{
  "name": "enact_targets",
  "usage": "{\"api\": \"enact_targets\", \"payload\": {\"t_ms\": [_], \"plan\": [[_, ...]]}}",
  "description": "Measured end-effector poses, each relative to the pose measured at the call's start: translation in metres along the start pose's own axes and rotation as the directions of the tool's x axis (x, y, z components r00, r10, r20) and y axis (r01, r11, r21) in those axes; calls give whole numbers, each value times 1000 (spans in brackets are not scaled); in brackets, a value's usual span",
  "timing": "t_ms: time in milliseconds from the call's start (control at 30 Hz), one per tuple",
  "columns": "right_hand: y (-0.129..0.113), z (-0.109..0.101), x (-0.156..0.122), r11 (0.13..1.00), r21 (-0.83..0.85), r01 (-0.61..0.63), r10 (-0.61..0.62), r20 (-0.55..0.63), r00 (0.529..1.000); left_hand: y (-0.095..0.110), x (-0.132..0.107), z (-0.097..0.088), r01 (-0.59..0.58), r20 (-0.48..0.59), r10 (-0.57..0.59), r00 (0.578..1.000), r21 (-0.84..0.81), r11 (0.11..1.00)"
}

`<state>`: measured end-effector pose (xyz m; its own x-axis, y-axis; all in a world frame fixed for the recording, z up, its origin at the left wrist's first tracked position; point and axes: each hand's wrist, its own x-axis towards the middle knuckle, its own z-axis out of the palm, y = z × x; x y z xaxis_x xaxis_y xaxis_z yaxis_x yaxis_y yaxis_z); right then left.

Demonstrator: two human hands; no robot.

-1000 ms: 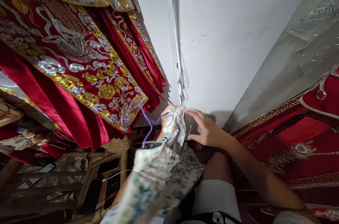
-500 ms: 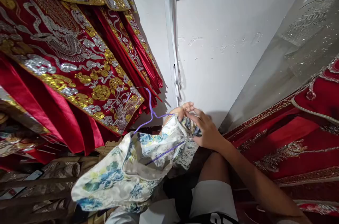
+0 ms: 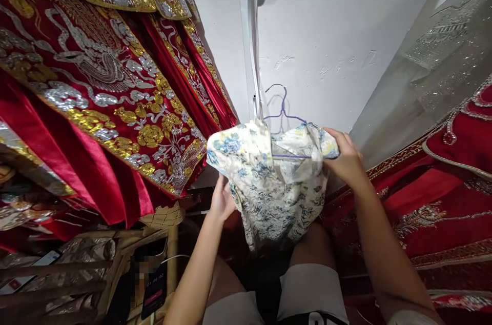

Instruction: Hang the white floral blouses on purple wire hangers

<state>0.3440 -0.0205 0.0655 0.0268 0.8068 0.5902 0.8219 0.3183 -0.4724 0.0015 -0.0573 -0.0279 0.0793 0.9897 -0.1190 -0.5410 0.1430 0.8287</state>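
Observation:
A white garment with blue and yellow flowers is spread upright in front of me, its lower end in shadow over my lap. Inside it sits a purple hanger, whose hook and upper arms rise out of the neckline. My right hand grips the shoulder at the garment's right end, thumb in front and fingers mostly behind. At the left side, below the other shoulder, my left hand holds the cloth, its fingers partly covered by the fabric.
Red embroidered garments hang at the left, and more red beaded cloth is at the right. Ahead stands a white wall, with sheer sparkly fabric beside it. A phone with a cable lies on a bamboo rack at lower left.
The garment has swung from a slanted position at lower left to upright in front of me. The hanger hook has moved right and up. My hands have separated to opposite sides of the garment.

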Motion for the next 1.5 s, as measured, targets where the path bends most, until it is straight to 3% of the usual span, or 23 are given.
{"api": "enact_targets", "payload": {"t_ms": [67,167,233,367,433,500,533,567,600,633,667,700,733,767,800,867,933,1067,1233,1300,1433,1500], "plan": [[-10,12,11,1000,3,15,-15,31,999,-1,-6,-7,26,-15,-27,1000,-48,999],[-23,25,15,997,10,74,-74,64,995,-5,-17,-19,-19,-153,12,988,-44,999],[-26,29,8,989,32,144,-146,66,987,-12,-24,-25,-33,-231,34,972,8,999],[-39,38,-23,958,135,254,-273,146,951,-36,-38,-26,33,-282,-10,959,78,996],[-58,47,-44,892,348,287,-385,255,887,-51,-42,-20,60,-286,-41,957,61,996],[-81,58,-64,721,645,253,-571,346,744,-63,-46,-11,48,-282,-33,959,48,998],[-91,65,-73,644,738,202,-608,333,720,-68,-48,-7,33,-284,-17,959,51,998],[-98,72,-83,599,789,140,-590,316,743,-71,-49,-4,18,-293,0,956,57,998],[-101,79,-92,590,804,72,-502,296,813,-73,-51,-3,6,-313,13,950,61,998],[-101,87,-102,608,794,-10,-335,268,903,-74,-53,-3,4,-342,17,940,60,998],[-97,96,-111,628,770,-110,-127,241,962,-74,-56,-4,9,-370,12,929,56,998],[-90,105,-121,635,740,-222,79,224,971,-72,-58,-7,20,-393,1,919,50,999],[-82,114,-130,621,711,-330,243,225,944,-71,-60,-10,32,-404,-12,915,43,999],[-73,124,-139,598,680,-425,312,291,904,-68,-63,-13,45,-403,-26,915,38,998],[-67,132,-147,570,650,-503,316,392,864,-66,-65,-16,55,-395,-38,918,33,998],[-60,146,-158,528,611,-590,192,591,783,-63,-67,-18,65,-376,-53,925,20,998],[-61,153,-162,489,629,-604,85,655,751,-61,-67,-15,61,-381,-53,923,8,998],[-63,154,-158,478,670,-567,105,598,795,-62,-68,-8,61,-420,-57,906,-4,998],[-48,152,-160,533,601,-595,114,646,755,-68,-70,-11,67,-418,-75,905,-34,997],[-45,151,-163,518,625,-584,96,637,765,-71,-71,-12,84,-465,-100,880,-56,995],[-47,144,-161,461,701,-544,56,589,806,-72,-72,-7,149,-594,-191,782,-120,982],[-46,139,-157,454,697,-555,54,600,798,-70,-74,-1,153,-581,-215,785,-155,976]]}}
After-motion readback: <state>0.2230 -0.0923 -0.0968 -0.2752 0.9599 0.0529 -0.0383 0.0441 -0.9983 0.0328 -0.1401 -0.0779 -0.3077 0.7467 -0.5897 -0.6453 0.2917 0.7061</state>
